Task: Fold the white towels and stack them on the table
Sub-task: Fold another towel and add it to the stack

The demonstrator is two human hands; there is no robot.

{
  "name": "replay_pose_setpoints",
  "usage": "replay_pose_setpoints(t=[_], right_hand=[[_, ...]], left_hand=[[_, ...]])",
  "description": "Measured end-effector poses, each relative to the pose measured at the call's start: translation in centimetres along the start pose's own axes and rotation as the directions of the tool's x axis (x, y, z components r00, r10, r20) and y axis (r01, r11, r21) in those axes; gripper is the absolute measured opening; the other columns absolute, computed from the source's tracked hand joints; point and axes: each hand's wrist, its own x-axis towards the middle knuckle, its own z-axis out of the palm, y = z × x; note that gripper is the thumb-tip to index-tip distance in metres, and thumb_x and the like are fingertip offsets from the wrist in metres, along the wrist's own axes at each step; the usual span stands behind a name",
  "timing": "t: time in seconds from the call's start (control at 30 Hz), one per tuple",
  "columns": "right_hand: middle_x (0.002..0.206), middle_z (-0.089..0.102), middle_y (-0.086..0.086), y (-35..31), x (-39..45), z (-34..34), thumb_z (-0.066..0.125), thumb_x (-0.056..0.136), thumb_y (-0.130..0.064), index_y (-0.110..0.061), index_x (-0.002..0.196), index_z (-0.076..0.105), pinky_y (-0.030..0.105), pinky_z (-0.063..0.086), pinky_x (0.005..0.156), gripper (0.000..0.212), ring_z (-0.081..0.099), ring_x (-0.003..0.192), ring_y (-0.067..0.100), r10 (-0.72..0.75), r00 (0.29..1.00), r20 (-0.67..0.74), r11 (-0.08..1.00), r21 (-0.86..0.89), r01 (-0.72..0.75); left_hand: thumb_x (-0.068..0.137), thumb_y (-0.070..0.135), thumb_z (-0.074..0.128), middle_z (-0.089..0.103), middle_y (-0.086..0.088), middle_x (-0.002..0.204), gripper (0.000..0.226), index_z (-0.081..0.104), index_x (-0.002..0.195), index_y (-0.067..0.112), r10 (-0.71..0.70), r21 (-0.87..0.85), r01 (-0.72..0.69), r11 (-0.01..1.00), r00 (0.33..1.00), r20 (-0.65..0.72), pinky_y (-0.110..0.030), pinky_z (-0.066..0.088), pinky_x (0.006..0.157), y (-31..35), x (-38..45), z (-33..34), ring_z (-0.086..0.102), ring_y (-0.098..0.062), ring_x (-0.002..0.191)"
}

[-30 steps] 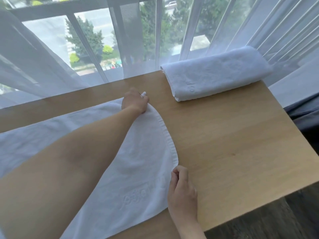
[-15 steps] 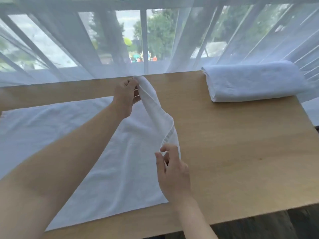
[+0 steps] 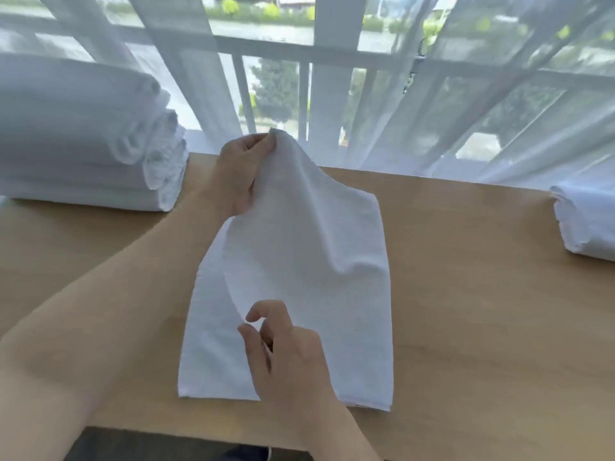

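At the table's (image 3: 466,294) near edge — towel (image 3: 299,261) half-folded | left hand (image 3: 238,171) pinches its far corner, right hand (image 3: 286,354) its lifted edge | folded stack (image 3: 83,144) far-left — sheer curtain (image 3: 466,94) behind

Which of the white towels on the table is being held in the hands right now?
The middle towel, half folded, its edge pinched up by both hands. The stack at left and the folded one at right lie untouched.
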Motion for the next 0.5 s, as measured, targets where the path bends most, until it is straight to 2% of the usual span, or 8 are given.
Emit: replay_pose_setpoints(t=[0.13, 0.27, 0.33, 0.4, 0.43, 0.5], right_hand=[[0.053, 0.034, -0.007, -3.0, 2.4, 6.8, 0.037, 0.104, -0.036, -0.031, 0.108, 0.035, 0.028, 0.032, 0.047, 0.007, 0.034, 0.044, 0.019, 0.02, 0.999, 0.048, 1.0, -0.001, -0.02], [0.055, 0.036, -0.007, -2.4, 3.2, 13.5, 0.034, 0.103, -0.041, -0.033, 0.111, 0.034, 0.028, 0.033, 0.053, 0.012, 0.039, 0.049, 0.016, 0.179, 0.973, 0.144, 0.984, -0.004, -0.18], [0.057, 0.038, -0.009, -1.3, 2.9, 15.8, 0.038, 0.104, -0.04, -0.033, 0.114, 0.033, 0.028, 0.039, 0.056, 0.013, 0.041, 0.052, 0.013, 0.269, 0.938, 0.219, 0.963, -0.029, -0.269], [0.06, 0.042, -0.008, -0.5, 2.5, 17.3, 0.039, 0.104, -0.043, -0.034, 0.117, 0.032, 0.033, 0.045, 0.061, 0.017, 0.046, 0.055, 0.014, 0.325, 0.904, 0.278, 0.946, -0.076, -0.316], [0.06, 0.043, -0.008, -0.3, 2.3, 17.7, 0.04, 0.104, -0.044, -0.035, 0.119, 0.032, 0.033, 0.045, 0.06, 0.019, 0.046, 0.055, 0.013, 0.351, 0.886, 0.301, 0.936, -0.089, -0.341], [0.059, 0.043, -0.01, -0.1, 1.8, 18.1, 0.043, 0.102, -0.045, -0.038, 0.122, 0.032, 0.027, 0.042, 0.056, 0.024, 0.044, 0.053, 0.008, 0.382, 0.861, 0.336, 0.923, -0.08, -0.377]], left_hand=[[0.081, 0.043, 0.075, 0.076, 0.001, 0.087, 0.013, 0.08, 0.08, 0.031, 0.019, 0.122, -0.007, 0.993, 0.995, -0.098, -0.035, 0.059, 0.07, 0.2, 1.9, -6.6, 0.07, -0.019, 0.078], [0.085, 0.038, 0.074, 0.073, 0.013, 0.073, 0.012, 0.076, 0.075, 0.031, -0.021, 0.219, 0.056, 0.974, 0.987, -0.158, -0.025, 0.055, 0.063, -4.3, 3.6, -10.9, 0.068, -0.006, 0.067], [0.09, 0.037, 0.072, 0.072, 0.009, 0.081, 0.01, 0.071, 0.085, 0.028, -0.094, 0.221, 0.129, 0.967, 0.982, -0.164, -0.027, 0.057, 0.069, -7.1, 4.2, -12.3, 0.068, -0.011, 0.076], [0.095, 0.035, 0.067, 0.071, 0.003, 0.093, 0.014, 0.068, 0.097, 0.022, -0.139, 0.221, 0.174, 0.96, 0.977, -0.164, -0.031, 0.058, 0.075, -9.3, 4.7, -13.5, 0.067, -0.017, 0.086], [0.096, 0.035, 0.066, 0.071, 0.001, 0.099, 0.017, 0.066, 0.103, 0.02, -0.145, 0.224, 0.183, 0.957, 0.974, -0.176, -0.033, 0.057, 0.079, -10.2, 4.8, -14.0, 0.067, -0.017, 0.089], [0.095, 0.034, 0.068, 0.068, 0.003, 0.107, 0.027, 0.062, 0.115, 0.017, -0.128, 0.231, 0.172, 0.958, 0.973, -0.191, -0.027, 0.055, 0.083, -11.1, 4.5, -14.7, 0.065, -0.01, 0.092]])
